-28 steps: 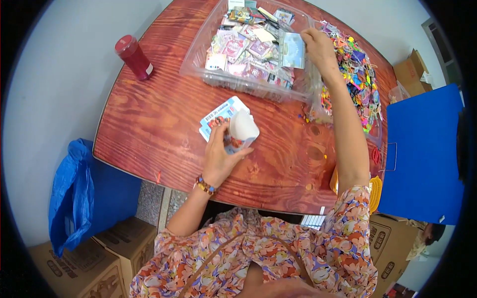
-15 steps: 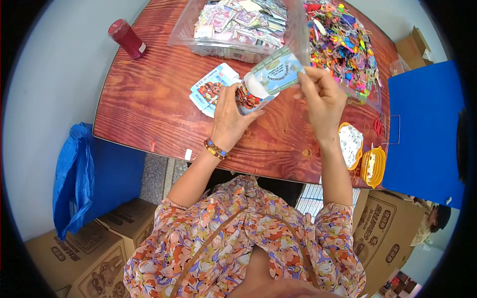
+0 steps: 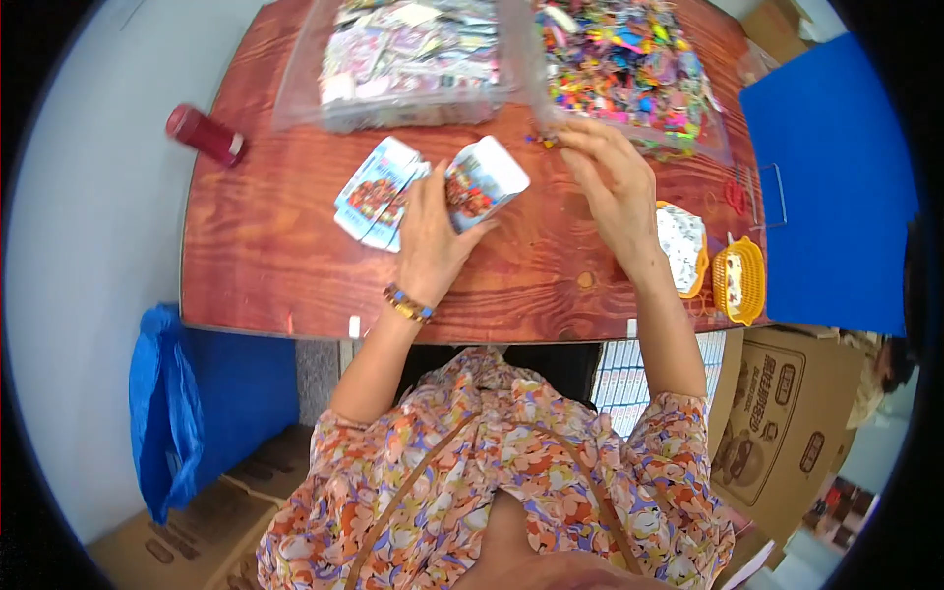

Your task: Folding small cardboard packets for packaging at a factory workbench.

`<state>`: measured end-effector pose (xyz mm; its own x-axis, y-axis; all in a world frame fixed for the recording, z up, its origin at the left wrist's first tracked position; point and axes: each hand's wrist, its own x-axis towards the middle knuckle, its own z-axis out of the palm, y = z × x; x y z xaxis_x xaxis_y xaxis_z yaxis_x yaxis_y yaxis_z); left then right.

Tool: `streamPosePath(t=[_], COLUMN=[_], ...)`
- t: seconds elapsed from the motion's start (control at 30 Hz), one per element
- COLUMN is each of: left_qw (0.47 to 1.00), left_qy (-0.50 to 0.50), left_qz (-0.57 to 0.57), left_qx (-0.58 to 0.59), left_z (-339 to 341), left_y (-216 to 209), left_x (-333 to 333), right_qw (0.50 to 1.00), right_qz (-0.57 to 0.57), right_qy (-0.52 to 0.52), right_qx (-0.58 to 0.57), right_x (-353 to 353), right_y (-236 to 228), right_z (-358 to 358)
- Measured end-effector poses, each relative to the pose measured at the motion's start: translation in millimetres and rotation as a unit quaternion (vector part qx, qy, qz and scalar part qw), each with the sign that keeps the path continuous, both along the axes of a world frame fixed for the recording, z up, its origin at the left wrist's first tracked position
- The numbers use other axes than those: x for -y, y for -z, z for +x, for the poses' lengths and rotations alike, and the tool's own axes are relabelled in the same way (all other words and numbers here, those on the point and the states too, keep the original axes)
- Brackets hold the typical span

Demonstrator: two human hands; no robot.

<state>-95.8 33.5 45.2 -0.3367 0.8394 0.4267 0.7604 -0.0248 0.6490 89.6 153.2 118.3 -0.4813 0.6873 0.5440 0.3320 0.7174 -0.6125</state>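
A person in a flowered top sits at a reddish wooden counter (image 3: 295,246), their left hand (image 3: 433,231) grasping a small printed box (image 3: 473,195), pale blue with a red picture. It is held tilted, its white mouth toward the upper right; I can't see inside. The right hand (image 3: 612,192) reaches forward, fingers extended and slightly bent, tips beside a few tiny coloured pieces (image 3: 544,141) on the counter, just in front of a clear bin (image 3: 721,147) heaped with bright toys (image 3: 624,74). Blur hides whether those fingertips pinch anything. A moment ago this hand held a pale blue card at the mouth of the box; now the card is out of sight and the hand has gone over to the toys. The card has probably been slipped inside, leaving the box partly filled. Two flattened boxes (image 3: 379,192), or so they look, lie left of the held one. Behind stands a clear tub (image 3: 408,113) full of small packets (image 3: 423,49), with a dark red bottle (image 3: 205,135) farther left. Near the right forearm sit white pieces (image 3: 681,246) in a yellow tray and a yellow basket (image 3: 754,280).
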Motion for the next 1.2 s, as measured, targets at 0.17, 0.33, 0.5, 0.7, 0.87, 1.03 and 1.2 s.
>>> streamPosePath(t=[0.17,0.33,0.5,0.7,0.87,1.03,1.2], left_qw=[0.998,0.994,0.992,0.989,0.988,0.99,0.989], left_qy=[0.035,0.083,0.085,0.095,0.102,0.103,0.107], left_qz=[-0.044,-0.068,-0.084,-0.089,-0.094,-0.092,-0.098], left_qx=[0.005,0.024,0.033,0.065,0.06,0.033,0.023], left_z=[4.8,18.6,13.8,20.6,25.9,25.5,27.5], left_y=[-3.7,-0.8,1.9,8.4,7.7,3.1,-2.0], left_x=[-0.7,-10.2,-15.1,-25.7,-28.5,-29.1,-33.1], right_qw=[0.966,0.918,0.896,0.91,0.897,0.889,0.892], right_qz=[-0.002,-0.041,-0.039,-0.07,-0.041,-0.083,0.066], right_qy=[0.162,0.057,0.005,-0.08,-0.121,-0.115,-0.149], right_qx=[0.199,0.391,0.442,0.4,0.422,0.434,0.422], right_x=[-113.9,-206.1,-218.5,-210.9,-209.3,-208.1,-205.3], right_y=[7.2,47.6,53.7,54.8,54.9,53.5,55.9], right_z=[22.4,11.9,-18.7,-23.9,-28.5,-30.7,-29.7])
